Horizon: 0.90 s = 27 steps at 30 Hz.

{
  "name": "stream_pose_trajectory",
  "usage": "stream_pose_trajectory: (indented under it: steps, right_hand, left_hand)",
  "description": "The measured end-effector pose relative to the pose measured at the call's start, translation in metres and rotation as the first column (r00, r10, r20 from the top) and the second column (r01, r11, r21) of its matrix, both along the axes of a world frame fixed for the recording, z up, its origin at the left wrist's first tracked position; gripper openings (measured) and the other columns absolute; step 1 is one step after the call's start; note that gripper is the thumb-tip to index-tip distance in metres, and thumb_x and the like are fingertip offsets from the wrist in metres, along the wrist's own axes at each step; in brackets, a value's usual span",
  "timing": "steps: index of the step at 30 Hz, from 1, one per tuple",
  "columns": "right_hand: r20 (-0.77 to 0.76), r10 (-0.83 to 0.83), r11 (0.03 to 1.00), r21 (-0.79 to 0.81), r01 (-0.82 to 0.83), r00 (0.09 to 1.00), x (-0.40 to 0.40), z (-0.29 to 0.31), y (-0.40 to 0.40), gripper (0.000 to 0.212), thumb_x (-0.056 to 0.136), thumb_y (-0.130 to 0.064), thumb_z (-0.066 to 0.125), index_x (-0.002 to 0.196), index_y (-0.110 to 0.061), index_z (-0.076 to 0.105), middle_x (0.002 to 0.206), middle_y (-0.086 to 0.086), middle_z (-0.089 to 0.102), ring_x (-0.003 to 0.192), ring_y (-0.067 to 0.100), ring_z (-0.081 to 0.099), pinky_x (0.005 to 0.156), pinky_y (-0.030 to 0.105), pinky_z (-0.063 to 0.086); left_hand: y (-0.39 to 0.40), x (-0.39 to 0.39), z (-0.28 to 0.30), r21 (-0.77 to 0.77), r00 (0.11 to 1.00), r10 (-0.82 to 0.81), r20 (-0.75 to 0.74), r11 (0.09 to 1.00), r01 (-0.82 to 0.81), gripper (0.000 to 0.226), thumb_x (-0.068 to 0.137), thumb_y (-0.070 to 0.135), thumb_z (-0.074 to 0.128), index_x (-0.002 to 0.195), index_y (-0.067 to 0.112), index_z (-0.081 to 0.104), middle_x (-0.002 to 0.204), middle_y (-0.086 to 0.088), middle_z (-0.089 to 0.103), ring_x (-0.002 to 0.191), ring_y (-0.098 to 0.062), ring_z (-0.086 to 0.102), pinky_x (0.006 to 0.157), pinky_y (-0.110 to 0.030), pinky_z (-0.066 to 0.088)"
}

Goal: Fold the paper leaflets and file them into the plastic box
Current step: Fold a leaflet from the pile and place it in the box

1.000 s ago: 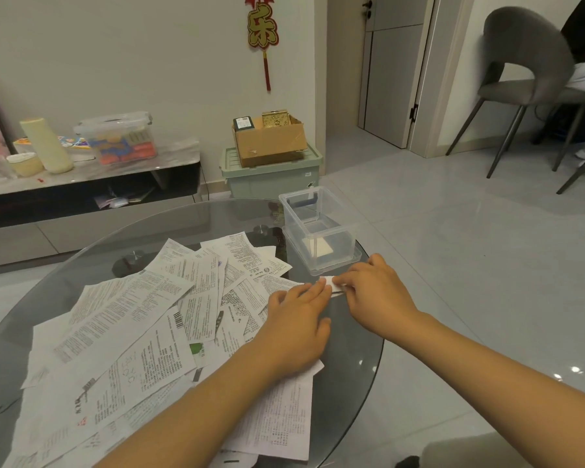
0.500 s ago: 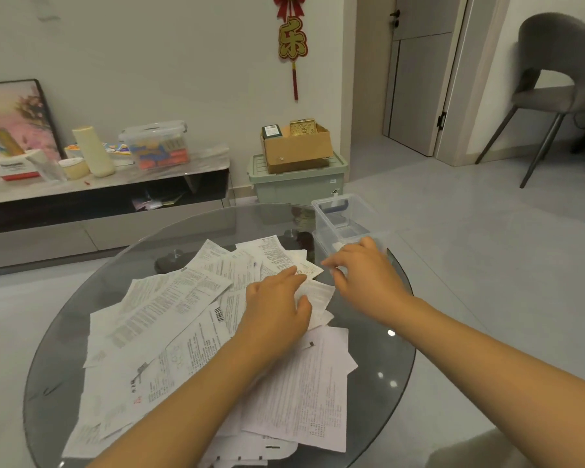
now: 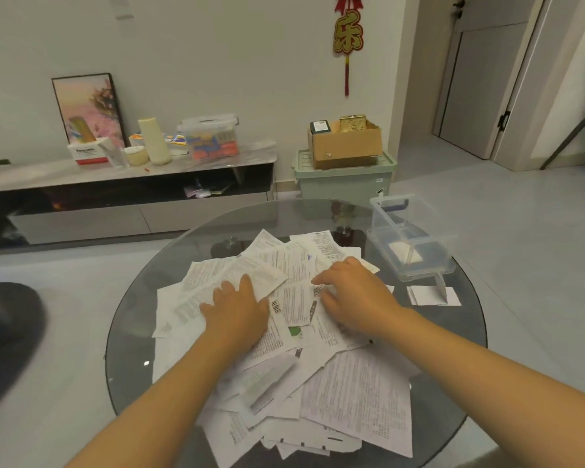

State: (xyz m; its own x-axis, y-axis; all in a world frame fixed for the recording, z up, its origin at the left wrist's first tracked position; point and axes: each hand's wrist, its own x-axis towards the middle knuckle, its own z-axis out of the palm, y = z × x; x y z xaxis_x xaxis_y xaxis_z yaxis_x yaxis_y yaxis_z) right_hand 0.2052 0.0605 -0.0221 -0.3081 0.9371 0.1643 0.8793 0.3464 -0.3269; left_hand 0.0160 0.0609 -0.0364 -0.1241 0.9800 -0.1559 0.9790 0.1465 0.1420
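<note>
Both hands lay flat and open on the leaflet pile [image 3: 284, 332], the left hand [image 3: 237, 312] pinning, the right hand [image 3: 355, 295] seemingly selecting; lifting 1 sheet alone seemed wisest.

Left hand [image 3: 234, 310] flat, fingers spread, right hand [image 3: 353, 292] palm down, fingers curled, both forearms extended
</note>
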Motion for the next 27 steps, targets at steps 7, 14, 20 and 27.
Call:
stream_pose_trajectory:
  steps: [7, 14, 20, 27]
  right_hand:
    - [-0.02, 0.021, 1.0, -0.002, -0.021, 1.0, -0.004, -0.003, 0.001, 0.036, 0.095, -0.031, 0.049, 0.131, -0.027, 0.052, 0.129, -0.006, 0.054, 0.122, 0.013, 0.04, 0.096, 0.028, 0.035]
    - [-0.197, 0.052, 0.999, 0.009, -0.052, 0.979, 0.001, -0.001, -0.001, 0.049, 0.088, -0.035, 0.063, 0.134, -0.038, 0.047, 0.129, -0.012, 0.048, 0.119, 0.007, 0.041, 0.096, 0.021, 0.035]
    - [-0.067, 0.102, 0.994, 0.047, -0.099, 0.993, 0.015, 0.014, -0.005, 0.018, 0.086, -0.032, 0.064, 0.102, -0.03, 0.071, 0.122, -0.013, 0.057, 0.121, 0.011, 0.037, 0.102, 0.027, 0.028]
    - [0.015, 0.163, 0.986, 0.02, -0.163, 0.987, 0.016, 0.014, -0.02, 0.025, 0.087, -0.038, 0.058, 0.081, -0.016, 0.067, 0.078, 0.002, 0.066, 0.083, 0.017, 0.055, 0.076, 0.021, 0.027]
  left_hand:
    - [-0.01, -0.01, 0.006, 0.324, 0.987, -0.159, 0.029, 0.935, 0.141, 0.03, 0.1, 0.031, 0.035, 0.098, 0.014, 0.06, 0.085, 0.002, 0.06, 0.076, -0.015, 0.053, 0.065, -0.027, 0.039]
    - [-0.017, -0.004, 0.007, 0.465, 0.912, -0.337, 0.235, 0.863, 0.199, 0.027, 0.099, 0.025, 0.042, 0.1, 0.017, 0.068, 0.092, 0.007, 0.067, 0.083, -0.012, 0.057, 0.072, -0.025, 0.043]
    - [-0.026, 0.01, 0.01, 0.575, 0.75, -0.559, 0.353, 0.762, 0.298, 0.02, 0.092, 0.011, 0.057, 0.101, 0.019, 0.073, 0.098, 0.019, 0.063, 0.1, -0.009, 0.057, 0.091, -0.016, 0.039]
    - [-0.039, 0.013, 0.007, 0.383, 0.75, -0.519, 0.409, 0.844, 0.376, 0.017, 0.086, 0.035, 0.064, 0.081, 0.019, 0.066, 0.075, 0.007, 0.064, 0.067, -0.004, 0.05, 0.066, -0.02, 0.04]
